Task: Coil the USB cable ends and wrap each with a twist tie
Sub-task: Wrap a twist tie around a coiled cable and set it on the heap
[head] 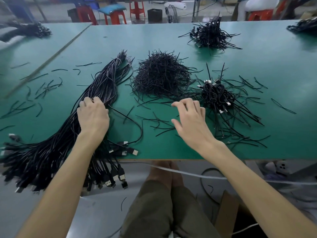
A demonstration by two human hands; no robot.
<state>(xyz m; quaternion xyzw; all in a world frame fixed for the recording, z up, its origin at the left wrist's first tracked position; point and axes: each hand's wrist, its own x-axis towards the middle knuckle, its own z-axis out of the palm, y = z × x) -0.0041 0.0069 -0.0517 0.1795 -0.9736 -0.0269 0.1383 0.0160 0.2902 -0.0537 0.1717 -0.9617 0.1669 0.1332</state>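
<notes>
A green table [171, 40] fills most of the frame, its near edge running across the lower middle, and a second green top butts against it at the upper left. Along the top of the frame, beyond the far edge, red stools [115, 16] stand on a grey floor, blurred.

My left hand [93, 115] lies on the cable bundle [103, 83], which runs from the upper middle-left down to the lower left corner. Its plugs [118, 176] spill over the table's near edge. My fingers bend down into the strands and their tips are buried, so I cannot tell whether they pinch one.

My right hand [190, 121] hovers over the table right of centre, fingers spread and loosely bent, holding nothing. Above it sits a heap of twist ties [161, 74], with loose ties scattered around. Just right of the hand lies a pile of coiled cables [216, 95]. A far pile [211, 33] of the same sort sits at the upper right.

Dark bundles at the upper left and upper right corners are cut off by the frame and too blurred to make out. Below the table a white cord [188, 174] crosses above my knees, and a piece of cardboard [226, 208] leans at the lower right
</notes>
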